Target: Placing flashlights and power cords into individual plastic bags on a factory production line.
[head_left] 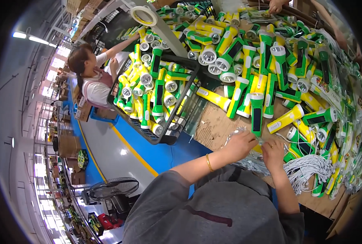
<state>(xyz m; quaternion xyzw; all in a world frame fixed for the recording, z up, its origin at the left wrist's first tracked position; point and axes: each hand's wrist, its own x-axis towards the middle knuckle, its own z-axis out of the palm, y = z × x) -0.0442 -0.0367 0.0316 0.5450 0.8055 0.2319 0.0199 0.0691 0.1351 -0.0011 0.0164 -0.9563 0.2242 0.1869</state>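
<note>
A green and white flashlight [257, 116] with a dark panel along its side points away from me, its tail end at my fingertips. My left hand [241, 145] is closed, its fingers pinched at that tail. Close beside it on the right, my right hand [272, 153] is also closed in a pinch; what lies between its fingertips is too small to make out. Under and around my hands lies crumpled clear plastic [252, 164]. A bundle of white cords [309, 173] sits just right of my right hand.
Green and yellow flashlights [286, 116] pile across the cardboard-covered table [215, 122]. A black crate [164, 140] full of flashlights stands at the left, near a tape roll [144, 16] on a post. A co-worker [93, 73] reaches in beyond it; another person's hand [276, 5] is at the far side. A fan [114, 191] stands lower left.
</note>
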